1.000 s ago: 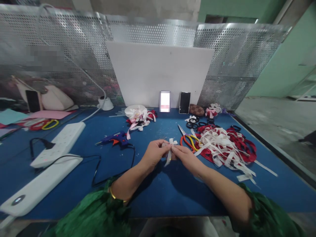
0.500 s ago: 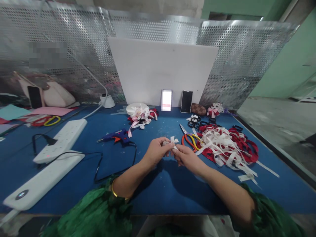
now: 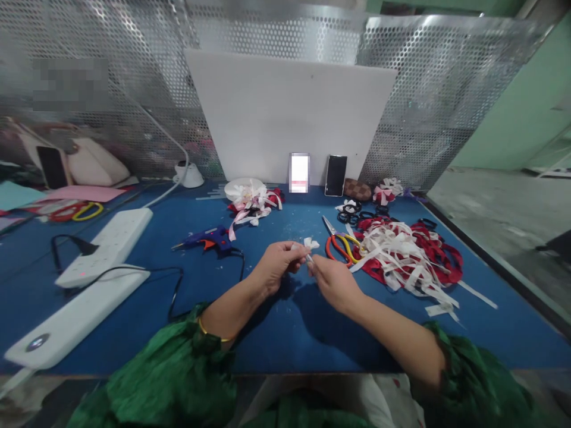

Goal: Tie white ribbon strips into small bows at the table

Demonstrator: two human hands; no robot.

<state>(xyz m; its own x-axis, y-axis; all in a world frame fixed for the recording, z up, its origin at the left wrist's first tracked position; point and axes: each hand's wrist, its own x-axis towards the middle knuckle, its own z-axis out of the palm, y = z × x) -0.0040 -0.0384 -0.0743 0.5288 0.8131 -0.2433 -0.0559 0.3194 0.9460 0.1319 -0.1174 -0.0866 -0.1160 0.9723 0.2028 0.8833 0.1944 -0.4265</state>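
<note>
Over the middle of the blue table, my left hand (image 3: 280,263) and my right hand (image 3: 335,282) meet at the fingertips. Both pinch a small piece of white ribbon (image 3: 311,242), whose folded end sticks up above the fingers. The part between my fingers is mostly hidden. Just right of my hands lie scissors (image 3: 342,245) with red and yellow handles, blades pointing away. Beyond them spreads a heap of white ribbon strips (image 3: 397,252) mixed with red ribbon (image 3: 451,264). To the left rests a blue glue gun (image 3: 209,239) on its side.
White power strips (image 3: 109,246) with black cables occupy the left. At the back, a white dish (image 3: 243,189) sits behind ribbon bows (image 3: 254,205). Two phones, one dark (image 3: 335,175), lean against a white board (image 3: 289,113). Black hair ties (image 3: 350,214) lie near the ribbon heap.
My fingers have shifted on the white ribbon, and its upper end now looks more spread. The right hand has turned slightly. The whole view has tilted down a little.
</note>
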